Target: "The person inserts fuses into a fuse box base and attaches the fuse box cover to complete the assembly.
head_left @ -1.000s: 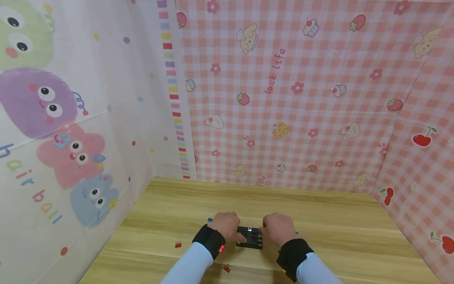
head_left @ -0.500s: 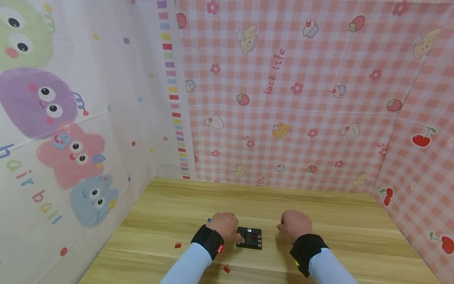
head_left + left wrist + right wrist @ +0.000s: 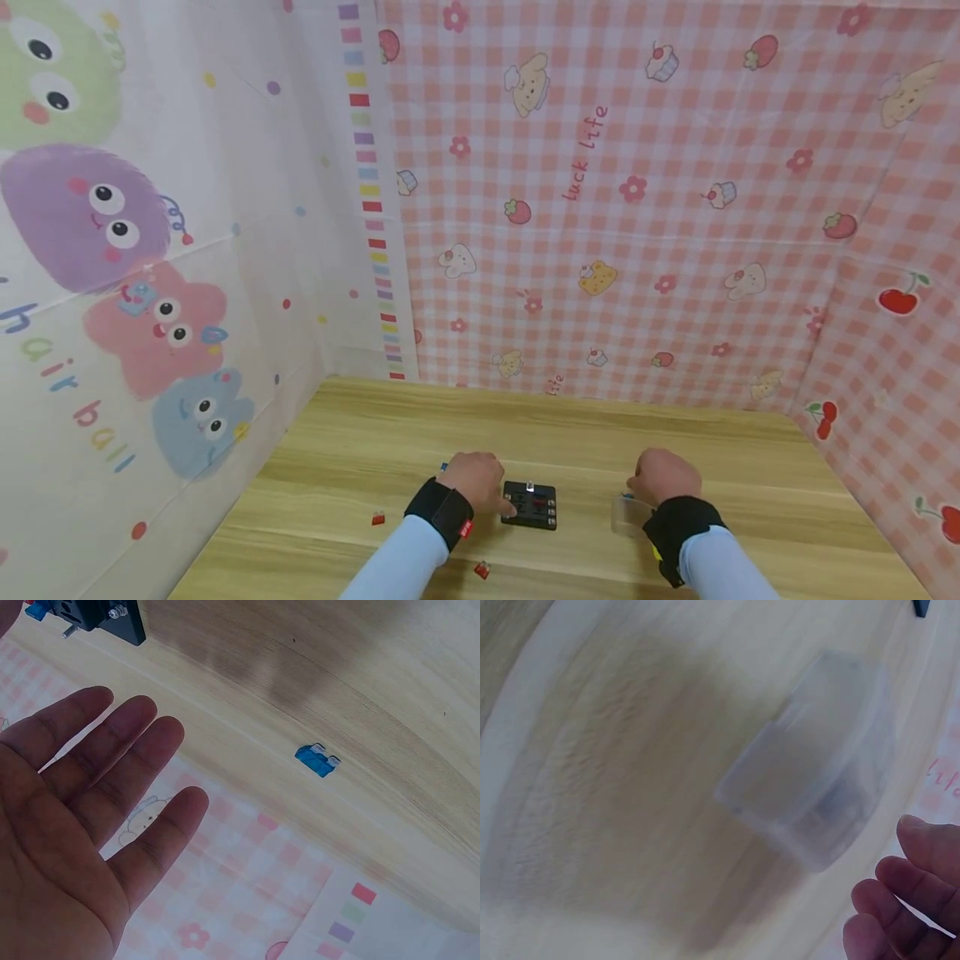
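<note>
A black fuse block [image 3: 529, 505] with metal terminals lies on the table, a red and a blue fuse seated in it. My left hand [image 3: 474, 483] is at its left side, the thumb on its edge; the left wrist view shows the other fingers [image 3: 142, 765] extended, away from the block. Farther right, my right hand [image 3: 666, 477] is over a clear plastic box [image 3: 627, 515], its fingers loosely bent and holding nothing. In the right wrist view the fingertips [image 3: 891, 874] are close beside the box, which is blurred. A bit of blue [image 3: 627, 496] shows at the box's far edge.
Two red blade fuses lie on the wooden table [image 3: 570, 567]: one red fuse [image 3: 378, 518] at the left, another red fuse [image 3: 482, 570] nearer the front. A blue blade fuse [image 3: 318, 760] lies beyond my left hand. Patterned cloth [image 3: 600, 208] hangs behind and at both sides.
My right hand has moved away from the fuse block to the right, uncovering the clear box. The left hand has stayed at the block.
</note>
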Available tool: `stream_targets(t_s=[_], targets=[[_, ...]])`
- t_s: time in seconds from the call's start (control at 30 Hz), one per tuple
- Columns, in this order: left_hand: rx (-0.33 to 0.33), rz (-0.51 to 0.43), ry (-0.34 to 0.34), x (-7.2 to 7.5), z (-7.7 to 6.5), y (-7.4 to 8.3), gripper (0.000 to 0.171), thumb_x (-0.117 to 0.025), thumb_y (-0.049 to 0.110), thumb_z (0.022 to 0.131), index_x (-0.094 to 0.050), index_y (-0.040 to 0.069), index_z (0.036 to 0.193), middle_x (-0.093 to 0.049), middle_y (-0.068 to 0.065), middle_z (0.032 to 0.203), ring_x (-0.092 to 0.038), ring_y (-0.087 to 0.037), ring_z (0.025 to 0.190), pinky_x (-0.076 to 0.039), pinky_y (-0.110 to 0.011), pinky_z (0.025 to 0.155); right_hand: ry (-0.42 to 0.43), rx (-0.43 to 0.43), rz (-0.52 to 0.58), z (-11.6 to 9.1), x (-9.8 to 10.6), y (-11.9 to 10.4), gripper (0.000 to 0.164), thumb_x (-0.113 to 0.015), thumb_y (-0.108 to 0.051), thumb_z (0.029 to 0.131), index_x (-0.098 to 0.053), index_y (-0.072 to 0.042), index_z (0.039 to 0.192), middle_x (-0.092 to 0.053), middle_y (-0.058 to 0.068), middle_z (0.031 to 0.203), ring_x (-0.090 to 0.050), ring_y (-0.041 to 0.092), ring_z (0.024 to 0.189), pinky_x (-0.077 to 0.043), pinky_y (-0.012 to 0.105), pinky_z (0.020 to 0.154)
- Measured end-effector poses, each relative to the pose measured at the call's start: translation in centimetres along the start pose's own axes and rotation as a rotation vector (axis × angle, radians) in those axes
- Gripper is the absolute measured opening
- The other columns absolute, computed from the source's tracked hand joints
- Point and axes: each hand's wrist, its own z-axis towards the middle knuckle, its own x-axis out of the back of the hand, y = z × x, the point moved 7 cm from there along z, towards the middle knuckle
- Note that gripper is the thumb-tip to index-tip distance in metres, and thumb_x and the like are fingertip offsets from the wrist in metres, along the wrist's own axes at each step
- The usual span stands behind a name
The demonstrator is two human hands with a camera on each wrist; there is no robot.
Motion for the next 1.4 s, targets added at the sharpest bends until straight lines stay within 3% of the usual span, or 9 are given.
stream_targets(t_s=[0.47,0.7,0.93,1.17,1.4], targets=[[0.006,0.007,-0.008,-0.1,0.0,-0.4,0.049,-0.078,0.06,0.075,-0.058,0.016,0.063,-0.054,0.006,0.069,-0.049,-0.01,0.06,-0.049,-0.034,0.065,0.028,0.024,-0.028,0.5,-1.4,0.2,0.011,-0.077,-0.016,0.081,-0.072,-0.006,0.079,-0.067,0.004,0.073,-0.06,0.021,0.064,-0.05,0.043,0.061],[0.012,0.023,-0.024,-0.3,-0.1,-0.4,0.05,-0.077,0.062,0.075,-0.058,0.017,0.063,-0.056,0.005,0.071,-0.05,-0.01,0.061,-0.05,-0.034,0.066,-0.011,0.019,-0.032,0.7,-1.6,0.0,0.011,-0.076,-0.014,0.082,-0.071,-0.004,0.082,-0.065,0.004,0.072,-0.057,0.021,0.063,-0.05,0.042,0.062],[0.006,0.019,-0.026,-0.5,0.0,-0.4,0.05,-0.077,0.061,0.075,-0.057,0.018,0.061,-0.06,0.004,0.075,-0.053,-0.011,0.065,-0.051,-0.036,0.074,-0.017,0.011,-0.051,0.7,-1.6,0.2,0.013,-0.077,-0.016,0.079,-0.07,-0.007,0.075,-0.063,0.003,0.067,-0.054,0.021,0.06,-0.046,0.041,0.058],[0.005,-0.005,-0.026,-0.6,-0.1,-0.5,0.05,-0.078,0.059,0.075,-0.056,0.017,0.06,-0.056,0.006,0.071,-0.049,-0.01,0.062,-0.049,-0.033,0.068,-0.028,0.009,-0.048,0.9,-2.0,0.3,0.01,-0.077,-0.015,0.08,-0.072,-0.007,0.077,-0.064,0.004,0.069,-0.055,0.021,0.061,-0.047,0.041,0.059],[0.005,-0.01,-0.029,-0.7,-0.1,-0.5,0.049,-0.078,0.059,0.076,-0.057,0.017,0.06,-0.053,0.007,0.069,-0.048,-0.01,0.06,-0.047,-0.032,0.066,-0.035,0.011,-0.037,1.0,-2.2,0.0,0.021,-0.08,-0.024,0.079,-0.068,-0.01,0.07,-0.059,0.001,0.064,-0.052,0.02,0.059,-0.043,0.038,0.056]])
